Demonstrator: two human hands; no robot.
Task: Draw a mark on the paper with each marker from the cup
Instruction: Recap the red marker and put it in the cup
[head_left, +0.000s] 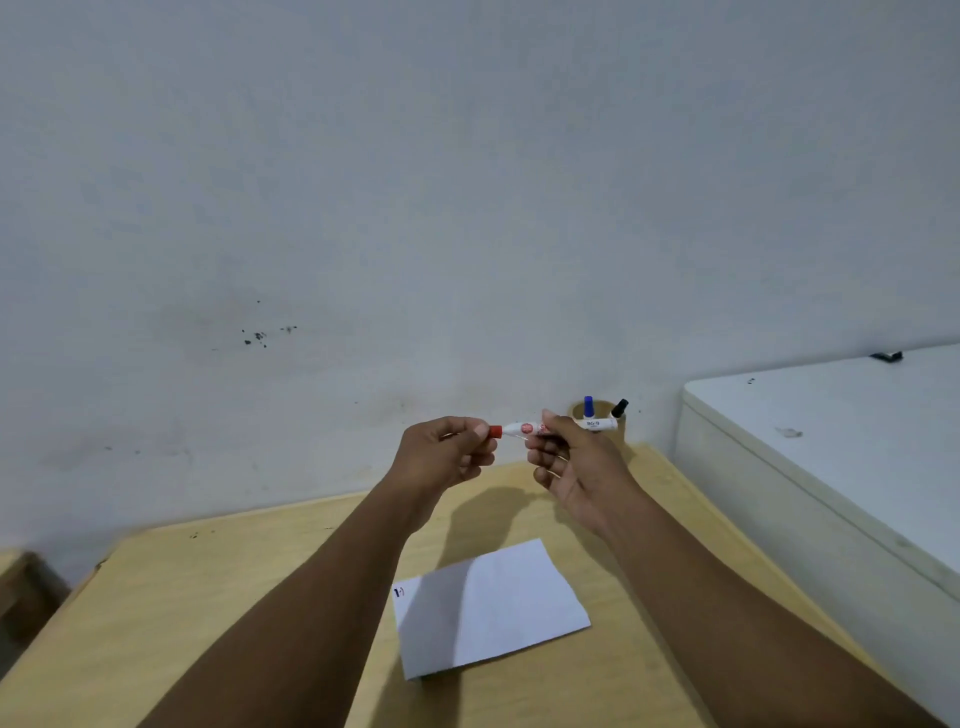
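I hold a white marker with a red cap (524, 428) level above the table. My right hand (574, 467) grips its white barrel. My left hand (447, 457) pinches the red cap at the marker's left end. Behind my right hand stands a tan cup (621, 434) against the wall, with a blue-capped marker (588, 406) and a black-capped marker (619, 408) sticking out of it. A white sheet of paper (493, 608) lies on the table below my arms. Small dark and red marks (399, 592) sit near its left edge.
The light wooden table (208, 597) meets a pale wall at the back. A white chest-like unit (831, 457) stands close along the table's right side, with a small dark object (887, 356) on its far top. A wooden piece (15, 582) shows at the left edge.
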